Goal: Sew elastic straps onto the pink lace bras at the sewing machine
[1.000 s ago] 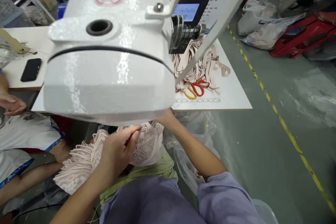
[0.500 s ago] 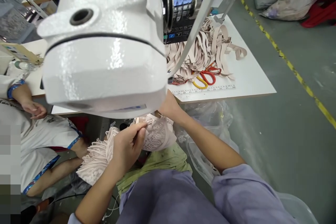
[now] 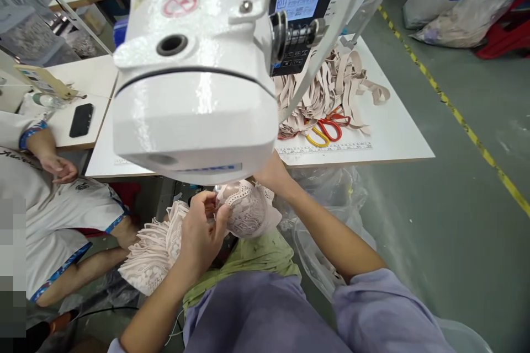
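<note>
A big white sewing machine head (image 3: 194, 83) fills the upper middle of the head view. Just below it my left hand (image 3: 202, 231) pinches the edge of a pale pink lace cup piece (image 3: 246, 209). More of the same lace (image 3: 153, 253) hangs in a stack to the left over my lap. My right hand (image 3: 271, 174) reaches under the machine beside the lace; its fingers are hidden by the machine.
On the white table (image 3: 393, 132) lie a heap of beige straps (image 3: 331, 83), red and yellow scissors (image 3: 325, 129) and a printed ruler. A control panel (image 3: 298, 5) glows behind. A co-worker's hand (image 3: 58, 168) and a black phone (image 3: 80, 119) are at left. Bags sit far right.
My left hand has shifted its pinch along the lace edge and the cup has turned rounder toward me. The camera view swung slightly; the co-worker's hand stays at left.
</note>
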`<act>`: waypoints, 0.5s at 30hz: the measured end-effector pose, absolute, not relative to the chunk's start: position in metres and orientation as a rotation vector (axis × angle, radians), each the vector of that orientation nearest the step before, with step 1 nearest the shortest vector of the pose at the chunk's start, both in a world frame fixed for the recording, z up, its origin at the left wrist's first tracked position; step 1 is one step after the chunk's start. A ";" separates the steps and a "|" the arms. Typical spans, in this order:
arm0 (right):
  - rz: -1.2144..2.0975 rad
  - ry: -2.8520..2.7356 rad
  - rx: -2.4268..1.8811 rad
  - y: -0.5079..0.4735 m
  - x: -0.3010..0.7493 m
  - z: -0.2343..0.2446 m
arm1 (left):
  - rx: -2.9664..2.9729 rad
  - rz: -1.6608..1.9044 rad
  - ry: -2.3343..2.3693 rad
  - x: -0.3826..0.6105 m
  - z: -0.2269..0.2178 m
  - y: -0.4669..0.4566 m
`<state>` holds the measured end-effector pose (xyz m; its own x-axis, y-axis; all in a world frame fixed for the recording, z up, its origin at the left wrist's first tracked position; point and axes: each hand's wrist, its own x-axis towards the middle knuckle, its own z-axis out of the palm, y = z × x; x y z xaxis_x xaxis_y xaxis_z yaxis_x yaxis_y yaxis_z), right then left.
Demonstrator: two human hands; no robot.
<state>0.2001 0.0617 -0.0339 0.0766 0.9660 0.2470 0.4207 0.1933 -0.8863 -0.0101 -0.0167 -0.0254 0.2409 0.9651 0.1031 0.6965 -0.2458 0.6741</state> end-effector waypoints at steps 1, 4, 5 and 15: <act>0.720 -1.508 -1.374 0.061 0.200 -0.034 | 2.118 0.772 1.509 -0.009 -0.025 -0.016; 0.731 -1.503 -1.373 0.058 0.200 -0.036 | 2.432 0.924 1.450 0.000 -0.022 -0.018; 0.732 -1.504 -1.376 0.058 0.200 -0.037 | 2.496 0.929 1.431 0.005 -0.020 -0.020; 0.635 -1.530 -1.429 0.058 0.194 -0.040 | 2.664 0.677 1.507 0.028 -0.024 -0.034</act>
